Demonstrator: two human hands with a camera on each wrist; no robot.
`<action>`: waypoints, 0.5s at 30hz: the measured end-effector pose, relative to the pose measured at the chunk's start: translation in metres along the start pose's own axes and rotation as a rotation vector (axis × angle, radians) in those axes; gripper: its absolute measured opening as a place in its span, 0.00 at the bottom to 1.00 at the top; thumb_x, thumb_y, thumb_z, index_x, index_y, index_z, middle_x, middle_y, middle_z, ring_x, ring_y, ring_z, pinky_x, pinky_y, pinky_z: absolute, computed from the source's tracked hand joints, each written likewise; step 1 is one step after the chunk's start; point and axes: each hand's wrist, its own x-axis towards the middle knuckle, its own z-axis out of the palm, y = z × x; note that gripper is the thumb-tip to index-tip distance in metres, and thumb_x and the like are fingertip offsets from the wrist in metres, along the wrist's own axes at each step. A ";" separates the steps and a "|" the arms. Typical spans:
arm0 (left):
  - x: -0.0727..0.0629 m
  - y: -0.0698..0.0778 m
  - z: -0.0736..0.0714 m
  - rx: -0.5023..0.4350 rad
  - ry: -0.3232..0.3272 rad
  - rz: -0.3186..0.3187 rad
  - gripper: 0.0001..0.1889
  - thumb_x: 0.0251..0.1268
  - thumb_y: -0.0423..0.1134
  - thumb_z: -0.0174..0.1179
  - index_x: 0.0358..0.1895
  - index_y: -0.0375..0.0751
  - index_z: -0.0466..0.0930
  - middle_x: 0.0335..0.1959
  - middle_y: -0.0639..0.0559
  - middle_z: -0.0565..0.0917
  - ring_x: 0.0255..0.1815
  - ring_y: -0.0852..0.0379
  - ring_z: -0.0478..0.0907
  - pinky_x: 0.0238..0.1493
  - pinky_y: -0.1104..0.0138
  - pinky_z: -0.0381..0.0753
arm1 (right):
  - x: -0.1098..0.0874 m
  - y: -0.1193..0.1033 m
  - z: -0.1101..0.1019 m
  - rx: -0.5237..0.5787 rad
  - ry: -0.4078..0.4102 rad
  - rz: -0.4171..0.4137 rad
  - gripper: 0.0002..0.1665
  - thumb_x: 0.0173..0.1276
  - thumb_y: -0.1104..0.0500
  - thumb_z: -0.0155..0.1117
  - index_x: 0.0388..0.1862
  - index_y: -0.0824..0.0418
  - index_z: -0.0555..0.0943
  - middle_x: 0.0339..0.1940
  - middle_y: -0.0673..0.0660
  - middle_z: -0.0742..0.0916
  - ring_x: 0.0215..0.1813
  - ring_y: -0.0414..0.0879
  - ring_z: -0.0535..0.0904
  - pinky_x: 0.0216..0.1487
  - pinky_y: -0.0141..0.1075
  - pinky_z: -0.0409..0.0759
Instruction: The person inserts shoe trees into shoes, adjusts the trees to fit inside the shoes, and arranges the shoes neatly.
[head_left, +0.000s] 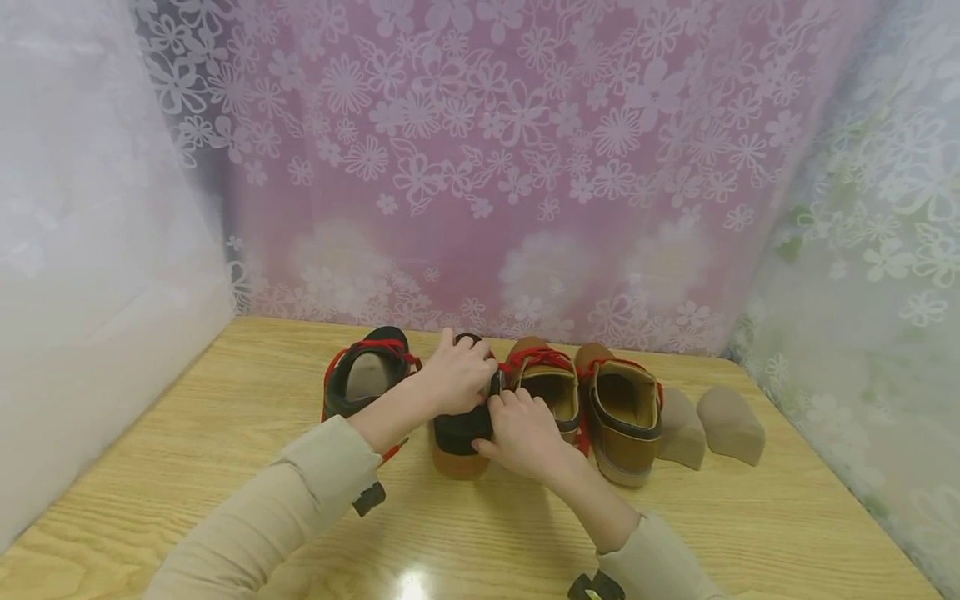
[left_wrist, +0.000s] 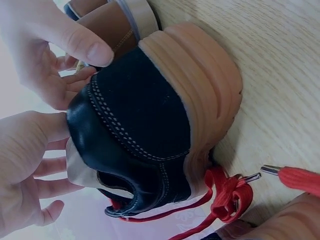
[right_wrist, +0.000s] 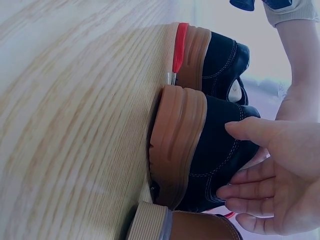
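A black shoe (head_left: 462,433) with a tan sole and red lace stands upright on the table, heel toward me. My left hand (head_left: 457,375) is over its opening; in the left wrist view, its fingers lie around a beige insert (left_wrist: 79,170) that shows at the collar. Part of that insert and the thumb tip are hidden by the shoe. My right hand (head_left: 521,433) holds the shoe's right heel side; in the right wrist view the thumb (right_wrist: 240,131) rests on the heel and the other fingers bend along the side.
Another black shoe (head_left: 336,398) stands at the left with a beige insert inside. To the right are two brown shoes (head_left: 542,358) (head_left: 626,454) with red laces. Beyond them, two beige inserts (head_left: 681,429) (head_left: 731,425) lie on the wooden table (head_left: 187,475). A patterned curtain (head_left: 487,167) hangs behind.
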 end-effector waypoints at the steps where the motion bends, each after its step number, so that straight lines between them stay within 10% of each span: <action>1: 0.000 0.000 0.001 -0.001 0.000 0.001 0.17 0.56 0.51 0.63 0.45 0.46 0.81 0.47 0.48 0.76 0.46 0.48 0.72 0.46 0.53 0.64 | 0.000 0.000 0.000 0.000 0.000 -0.002 0.29 0.55 0.41 0.67 0.39 0.66 0.76 0.36 0.58 0.80 0.35 0.51 0.72 0.35 0.42 0.72; 15: 0.006 -0.009 0.008 -0.031 -0.015 0.031 0.22 0.52 0.56 0.65 0.50 0.51 0.81 0.49 0.52 0.76 0.46 0.51 0.72 0.44 0.56 0.62 | 0.001 0.001 0.000 -0.017 -0.008 -0.001 0.30 0.56 0.41 0.67 0.39 0.67 0.76 0.35 0.59 0.80 0.37 0.53 0.72 0.36 0.43 0.73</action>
